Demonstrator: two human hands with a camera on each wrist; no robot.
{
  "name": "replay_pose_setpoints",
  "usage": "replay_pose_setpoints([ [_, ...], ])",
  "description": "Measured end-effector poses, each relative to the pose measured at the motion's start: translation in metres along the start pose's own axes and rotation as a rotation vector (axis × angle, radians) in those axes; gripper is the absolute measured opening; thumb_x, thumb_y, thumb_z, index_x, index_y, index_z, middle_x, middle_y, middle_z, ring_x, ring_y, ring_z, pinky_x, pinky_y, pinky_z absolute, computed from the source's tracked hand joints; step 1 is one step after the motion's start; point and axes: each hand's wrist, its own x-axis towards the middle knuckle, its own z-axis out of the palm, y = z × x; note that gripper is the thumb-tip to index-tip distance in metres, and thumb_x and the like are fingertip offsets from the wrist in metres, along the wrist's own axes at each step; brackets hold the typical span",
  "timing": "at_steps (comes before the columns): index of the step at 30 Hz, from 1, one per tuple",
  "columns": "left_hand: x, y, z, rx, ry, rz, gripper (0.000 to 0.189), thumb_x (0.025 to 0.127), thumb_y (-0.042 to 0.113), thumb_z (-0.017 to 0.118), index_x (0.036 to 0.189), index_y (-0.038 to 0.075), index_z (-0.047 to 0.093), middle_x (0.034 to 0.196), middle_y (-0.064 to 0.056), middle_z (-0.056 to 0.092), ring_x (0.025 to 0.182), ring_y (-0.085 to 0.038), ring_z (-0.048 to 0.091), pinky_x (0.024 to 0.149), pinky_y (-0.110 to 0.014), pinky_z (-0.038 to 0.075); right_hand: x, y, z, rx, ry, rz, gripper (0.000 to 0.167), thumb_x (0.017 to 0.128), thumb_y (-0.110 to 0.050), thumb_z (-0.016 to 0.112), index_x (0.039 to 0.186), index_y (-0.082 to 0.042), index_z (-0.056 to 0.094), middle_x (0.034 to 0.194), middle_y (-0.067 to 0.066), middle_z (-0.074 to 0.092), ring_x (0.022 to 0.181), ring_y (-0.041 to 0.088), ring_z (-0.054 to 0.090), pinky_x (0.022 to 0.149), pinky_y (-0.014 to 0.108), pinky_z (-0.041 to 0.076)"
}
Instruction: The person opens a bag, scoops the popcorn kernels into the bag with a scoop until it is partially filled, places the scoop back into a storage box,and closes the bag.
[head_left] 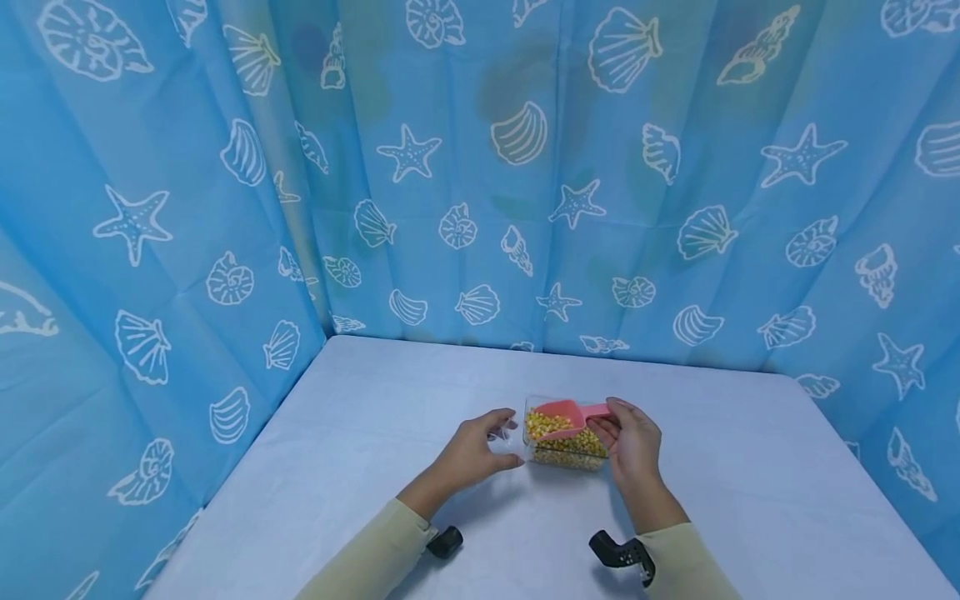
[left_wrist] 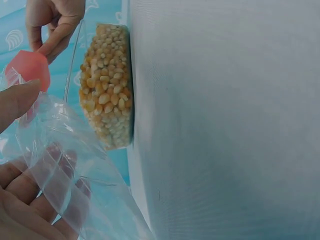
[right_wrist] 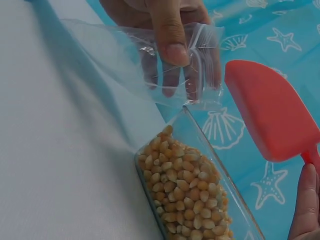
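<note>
A clear plastic zip bag (right_wrist: 112, 47) hangs from my left hand (head_left: 468, 452), whose thumb presses it against the fingers near the zip strip. My right hand (head_left: 636, 442) pinches the handle of a pink scoop (head_left: 564, 408). Yellow corn kernels lie in the scoop, as the head view shows. It is held over a clear rectangular container (head_left: 567, 454) filled with more corn kernels (left_wrist: 106, 92). In the right wrist view the scoop (right_wrist: 272, 112) is close to the bag's zip end; whether they touch I cannot tell.
The container stands on a white-covered table (head_left: 390, 400). Blue curtains (head_left: 465, 183) with white shell and starfish prints hang behind and at the sides. Black wrist camera mounts (head_left: 622, 552) sit at both sleeves.
</note>
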Motion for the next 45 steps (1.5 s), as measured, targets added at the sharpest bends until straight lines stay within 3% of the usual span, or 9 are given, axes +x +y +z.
replay_pose_setpoints([
  [21,0.000,-0.001,0.000,-0.021,0.019,-0.007,0.071,0.078,0.031,0.082,0.140,0.019,0.050,0.122,0.012,0.062,0.111,-0.015,0.057,0.094,-0.039,0.048,-0.003,-0.002,0.008,-0.111,-0.015,-0.067,0.027,0.099,-0.023,0.058,0.117,-0.002,0.055,0.099,0.012,0.061,0.084,0.019,0.068,0.080,0.032,0.055],
  [45,-0.003,0.002,-0.002,-0.003,-0.002,0.011,0.068,0.080,0.027,0.081,0.140,0.016,0.052,0.123,0.009,0.063,0.116,-0.020,0.057,0.097,-0.042,0.047,-0.007,-0.004,0.012,-0.165,-0.057,-0.126,0.028,0.098,-0.023,0.060,0.115,-0.001,0.056,0.100,0.013,0.059,0.082,0.018,0.067,0.079,0.032,0.055],
])
